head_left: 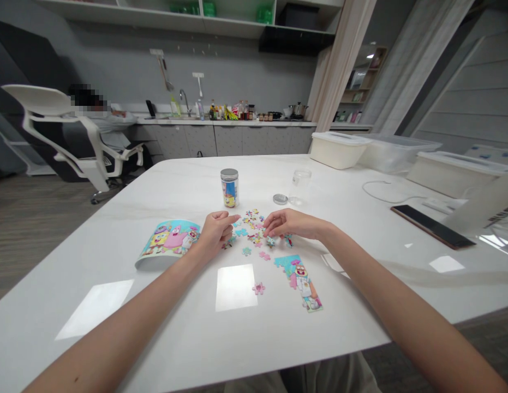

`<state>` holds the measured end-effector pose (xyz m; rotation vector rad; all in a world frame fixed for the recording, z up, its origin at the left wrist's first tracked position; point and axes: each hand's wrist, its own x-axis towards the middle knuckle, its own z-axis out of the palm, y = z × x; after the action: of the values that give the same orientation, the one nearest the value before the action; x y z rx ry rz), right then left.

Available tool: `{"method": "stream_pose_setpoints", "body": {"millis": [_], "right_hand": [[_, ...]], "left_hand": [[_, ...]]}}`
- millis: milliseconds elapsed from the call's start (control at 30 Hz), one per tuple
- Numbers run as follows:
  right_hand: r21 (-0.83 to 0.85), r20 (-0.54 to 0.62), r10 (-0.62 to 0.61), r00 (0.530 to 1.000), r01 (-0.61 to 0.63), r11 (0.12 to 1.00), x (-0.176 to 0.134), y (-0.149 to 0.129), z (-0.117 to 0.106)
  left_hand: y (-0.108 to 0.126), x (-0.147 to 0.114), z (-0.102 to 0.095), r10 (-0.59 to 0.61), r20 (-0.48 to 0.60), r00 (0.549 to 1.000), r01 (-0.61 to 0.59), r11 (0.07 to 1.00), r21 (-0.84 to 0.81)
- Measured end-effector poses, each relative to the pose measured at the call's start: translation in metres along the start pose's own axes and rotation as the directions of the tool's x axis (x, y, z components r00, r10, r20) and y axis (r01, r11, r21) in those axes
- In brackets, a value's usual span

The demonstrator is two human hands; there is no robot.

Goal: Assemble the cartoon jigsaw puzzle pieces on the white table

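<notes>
Loose puzzle pieces (241,232) lie in a scattered heap on the white table. At the heap's left edge is my left hand (215,237), its fingers curled in and the index finger pointing right; whatever they hold is hidden. My right hand (290,222) reaches in from the right with bent fingers, their tips closed at a puzzle piece (270,242). Nearer me lies a joined puzzle section (300,281) showing cartoon figures, with a single pink piece (258,288) to its left. A curved picture sheet (169,238) with cartoon figures rests beside my left wrist.
Behind the heap stand a lidded jar (229,188) with a cartoon label, a clear jar (300,186) and a loose metal lid (280,199). Storage boxes (339,150) and a dark phone-like slab (432,226) are at right. A person sits in a white chair (90,142) beyond the table.
</notes>
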<state>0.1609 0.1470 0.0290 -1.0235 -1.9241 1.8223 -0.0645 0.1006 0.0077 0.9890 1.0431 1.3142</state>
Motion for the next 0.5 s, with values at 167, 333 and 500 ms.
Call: {"method": "stream_pose_setpoints", "body": {"millis": [167,333,500], "right_hand": [[-0.007,-0.043,-0.031,0.999,0.031,1.000,0.002,0.004,-0.003],[-0.059,-0.176,-0.027,0.984,0.017,0.998,0.002,0.003,-0.004],[-0.112,-0.481,-0.161,0.862,0.122,0.986,0.010,0.008,-0.016]], "left_hand": [[-0.001,0.001,-0.001,0.000,0.005,1.000,0.000,1.000,-0.009],[0.000,0.001,-0.001,-0.009,-0.002,1.000,0.009,1.000,-0.005],[0.000,0.001,0.000,-0.014,-0.003,1.000,0.014,1.000,-0.007]]}}
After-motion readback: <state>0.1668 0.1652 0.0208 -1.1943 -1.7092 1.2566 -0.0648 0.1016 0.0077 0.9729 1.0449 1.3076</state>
